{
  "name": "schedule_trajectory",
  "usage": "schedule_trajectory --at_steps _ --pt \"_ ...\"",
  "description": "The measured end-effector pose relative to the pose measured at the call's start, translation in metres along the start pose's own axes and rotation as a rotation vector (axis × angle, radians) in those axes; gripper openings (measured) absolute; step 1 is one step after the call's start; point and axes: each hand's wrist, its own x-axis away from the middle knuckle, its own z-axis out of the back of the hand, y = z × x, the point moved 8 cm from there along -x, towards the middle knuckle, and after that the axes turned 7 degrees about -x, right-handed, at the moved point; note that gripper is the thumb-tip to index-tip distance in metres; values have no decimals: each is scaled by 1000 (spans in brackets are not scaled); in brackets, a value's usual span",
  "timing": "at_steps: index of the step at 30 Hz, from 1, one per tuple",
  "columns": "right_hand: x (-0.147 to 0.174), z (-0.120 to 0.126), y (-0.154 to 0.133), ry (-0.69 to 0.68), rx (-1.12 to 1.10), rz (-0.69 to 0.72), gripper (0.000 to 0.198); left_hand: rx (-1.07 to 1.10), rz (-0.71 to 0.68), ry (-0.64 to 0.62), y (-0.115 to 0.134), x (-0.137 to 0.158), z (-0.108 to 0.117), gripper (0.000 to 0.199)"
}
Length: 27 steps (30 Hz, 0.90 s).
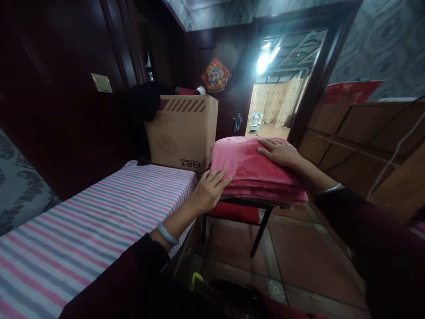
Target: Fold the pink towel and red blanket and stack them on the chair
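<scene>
A thick pink plush blanket (245, 161), folded into several layers, rests on a dark-legged chair (237, 212) with a red seat. My left hand (208, 189) lies against the blanket's near left edge, its fingers spread over the fabric. On the upper right of the top layer, my right hand (280, 153) is laid flat with fingers stretched out. Neither hand grips the cloth. The chair's far parts are hidden under and behind the blanket.
Left of the chair stretches a bed (109, 212) with a striped sheet. A large cardboard box (182, 133) stands behind it. Wooden cabinets (348, 128) line the right wall, with a cable hanging down. Beyond the open doorway stands a fan (256, 118).
</scene>
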Motion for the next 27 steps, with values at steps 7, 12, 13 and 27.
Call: schedule_trajectory --at_steps 7,12,13,27 --pt "23 9 -24 -5 12 71 72 -4 21 124 -3 7 13 51" --pt "48 8 -38 -29 43 120 70 21 75 116 -8 9 14 51" --pt "53 7 -40 -32 52 126 70 16 83 118 -9 10 15 51" --pt "117 -11 -89 43 94 294 60 34 198 5 -31 39 23 43"
